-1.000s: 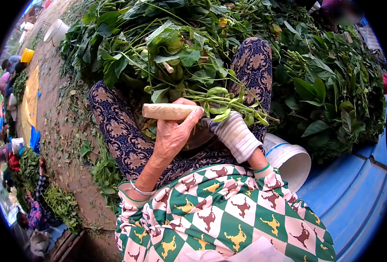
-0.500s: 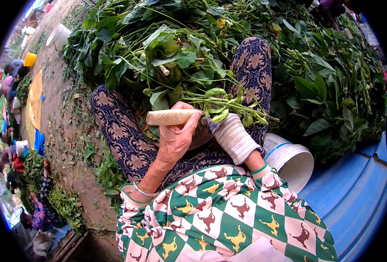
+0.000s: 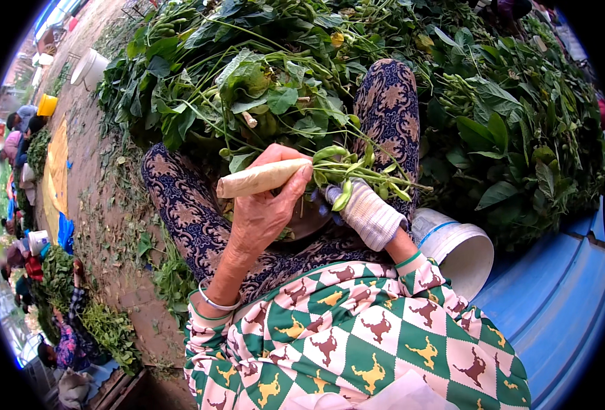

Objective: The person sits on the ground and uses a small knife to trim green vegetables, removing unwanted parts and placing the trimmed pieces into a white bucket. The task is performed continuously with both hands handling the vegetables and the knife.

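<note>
My bare left hand [image 3: 265, 205] is closed around a thick pale handle [image 3: 261, 179], thumb along its side; whatever lies beyond its right end is hidden. By the thumb tip begins a green bean stalk [image 3: 391, 179] with plump pods [image 3: 331, 153], stretching right to a brown end. My right hand [image 3: 369, 213], in a pale striped knit glove with bluish fingertips, is just under that stalk. Its fingers are curled in among the pods, and what they pinch is partly hidden. Both hands are between my bent knees, above a dark round opening.
A big heap of leafy bean plants [image 3: 248, 75] rises in front and continues to the right [image 3: 507, 137]. A white bucket [image 3: 463, 253] lies tipped beside my right knee, near blue sheeting [image 3: 555, 287]. Far left, several people sit among plants, with a yellow bucket [image 3: 47, 104] there.
My left hand has shifted slightly left, its handle now tilted more. The pods near the glove have turned, one hanging lower before it. My right glove has moved a little down and right.
</note>
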